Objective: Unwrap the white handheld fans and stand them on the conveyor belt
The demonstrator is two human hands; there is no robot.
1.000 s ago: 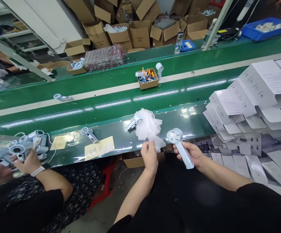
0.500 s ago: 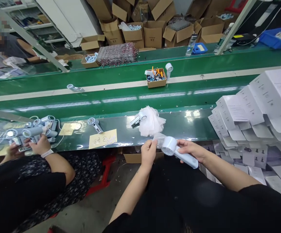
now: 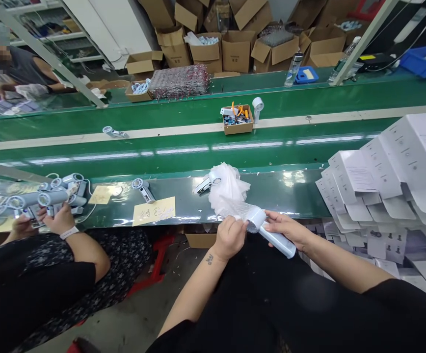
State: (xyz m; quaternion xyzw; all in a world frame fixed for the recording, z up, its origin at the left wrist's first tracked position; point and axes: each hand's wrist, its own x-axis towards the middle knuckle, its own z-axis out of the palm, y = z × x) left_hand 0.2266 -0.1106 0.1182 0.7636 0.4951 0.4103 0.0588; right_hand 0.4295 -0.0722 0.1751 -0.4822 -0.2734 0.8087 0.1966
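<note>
A light-blue handheld fan is tilted in front of me, its round head toward the left. My right hand is closed round it just below the head. My left hand pinches a thin translucent plastic bag against the left side of the fan head. How far the film covers the fan I cannot tell. Beyond my hands, a pile of white translucent bags lies on the bench, with another handheld fan resting at its left side.
Stacked white printed boxes rise at the right. A handwritten yellow card and a single fan lie to the left. A co-worker's hands handle several fans there. A small carton of parts stands farther back.
My left hand has moved right and slightly down, up against the fan head, with its fingers curled tighter. The fan has shifted slightly left and down in my right hand.
</note>
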